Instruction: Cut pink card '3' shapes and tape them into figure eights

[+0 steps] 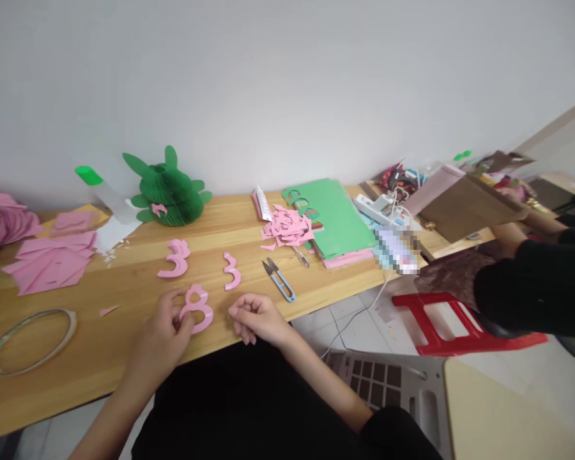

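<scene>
My left hand [165,329] pinches a pink paper cutout shaped like a figure eight [204,314] by its left side, just over the table's front edge. To its right, my right hand [256,317] is half curled with thumb and fingertips together; whether anything small is between them is hidden. Beyond the hands lie a stack of curved pink paper pieces [175,259] and a single pink piece shaped like a three [230,271]. Blue-handled thread snips [280,281] rest on the wood to the right of these, blades pointing away from me.
A green honeycomb paper figure [170,191] stands near the wall. Pink scraps [287,227] lie beside green sheets [342,217]. A roll of tape [31,342] and folded pink paper [52,262] are at left. Another person's arm [531,281] reaches in at right, above a red stool [460,322].
</scene>
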Tool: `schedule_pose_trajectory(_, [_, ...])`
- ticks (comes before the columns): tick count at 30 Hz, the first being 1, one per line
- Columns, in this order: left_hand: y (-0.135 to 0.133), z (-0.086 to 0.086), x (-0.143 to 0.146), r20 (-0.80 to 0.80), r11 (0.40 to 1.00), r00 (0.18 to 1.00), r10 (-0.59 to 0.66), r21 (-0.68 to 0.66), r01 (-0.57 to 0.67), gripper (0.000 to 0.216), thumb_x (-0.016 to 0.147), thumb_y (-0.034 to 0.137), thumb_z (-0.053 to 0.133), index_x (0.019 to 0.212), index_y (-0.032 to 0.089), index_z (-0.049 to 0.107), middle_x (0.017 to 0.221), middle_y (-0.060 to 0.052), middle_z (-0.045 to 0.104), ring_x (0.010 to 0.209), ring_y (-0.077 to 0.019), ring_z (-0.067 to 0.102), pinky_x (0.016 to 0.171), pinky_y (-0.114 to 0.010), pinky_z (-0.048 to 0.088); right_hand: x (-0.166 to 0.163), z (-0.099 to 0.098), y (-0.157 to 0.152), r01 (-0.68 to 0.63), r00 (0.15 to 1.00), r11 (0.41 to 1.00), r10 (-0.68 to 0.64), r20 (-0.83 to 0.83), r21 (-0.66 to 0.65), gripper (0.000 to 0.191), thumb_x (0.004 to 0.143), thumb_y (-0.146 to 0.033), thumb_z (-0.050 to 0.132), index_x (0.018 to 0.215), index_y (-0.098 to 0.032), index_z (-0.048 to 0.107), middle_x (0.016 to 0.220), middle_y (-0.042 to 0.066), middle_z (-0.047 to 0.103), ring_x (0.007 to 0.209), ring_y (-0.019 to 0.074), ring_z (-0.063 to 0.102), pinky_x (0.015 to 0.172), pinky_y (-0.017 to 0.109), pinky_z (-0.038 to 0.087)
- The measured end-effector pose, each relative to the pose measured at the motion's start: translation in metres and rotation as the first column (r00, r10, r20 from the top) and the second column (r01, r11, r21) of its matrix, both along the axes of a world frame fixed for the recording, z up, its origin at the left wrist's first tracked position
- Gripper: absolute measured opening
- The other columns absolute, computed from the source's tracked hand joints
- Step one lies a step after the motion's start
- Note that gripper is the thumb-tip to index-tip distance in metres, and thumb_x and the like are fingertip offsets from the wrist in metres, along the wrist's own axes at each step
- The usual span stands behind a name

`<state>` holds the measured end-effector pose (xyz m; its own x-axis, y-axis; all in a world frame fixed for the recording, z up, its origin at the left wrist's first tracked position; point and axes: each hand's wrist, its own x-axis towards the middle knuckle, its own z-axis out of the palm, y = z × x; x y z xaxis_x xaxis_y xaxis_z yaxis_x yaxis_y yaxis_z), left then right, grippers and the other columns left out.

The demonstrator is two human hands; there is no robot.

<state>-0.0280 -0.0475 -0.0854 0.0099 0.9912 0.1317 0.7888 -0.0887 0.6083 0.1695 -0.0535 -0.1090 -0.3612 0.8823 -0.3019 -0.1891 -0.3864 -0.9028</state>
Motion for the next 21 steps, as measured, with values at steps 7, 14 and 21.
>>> schedule_pose_trajectory(7, [0.009,0.006,-0.006,-0.017,0.930,0.973,-0.231,0.291,0.226,0.017,0.089,0.033,0.055,0.105,0.028,0.056,0.072,0.009,0.077,0.049,-0.0167,0.067,0.044,-0.025,0.047,0.008,-0.002,0.001,-0.008,0.977,1.000,0.005,-0.212,-0.013,0.039,0.071,-0.052,0.076,0.072,-0.018,0.057,0.049,-0.007,0.060,0.031,0.0057,0.048,0.028,0.016,0.029])
schedule_pose_trajectory(14, [0.007,0.016,0.006,0.096,0.998,0.994,-0.055,-0.031,0.059,0.035,0.085,0.045,0.056,0.112,0.023,0.054,0.078,0.002,0.076,0.069,-0.0195,0.069,0.063,-0.028,0.052,0.017,-0.010,0.007,-0.029,0.915,0.999,0.017,-0.402,-0.026,0.034,0.071,-0.046,0.075,0.073,-0.017,0.057,0.048,-0.005,0.059,0.029,0.0068,0.043,0.026,0.018,0.023])
schedule_pose_trajectory(21, [0.003,0.011,0.007,0.162,0.996,0.985,0.062,-0.079,-0.050,0.033,0.079,0.049,0.053,0.099,0.022,0.057,0.111,-0.008,0.072,0.093,-0.0243,0.069,0.073,-0.032,0.053,0.024,-0.012,0.013,-0.021,0.834,1.000,0.005,-0.552,-0.023,0.025,0.073,-0.041,0.065,0.070,-0.020,0.051,0.043,-0.008,0.048,0.027,0.0065,0.034,0.029,0.019,0.021])
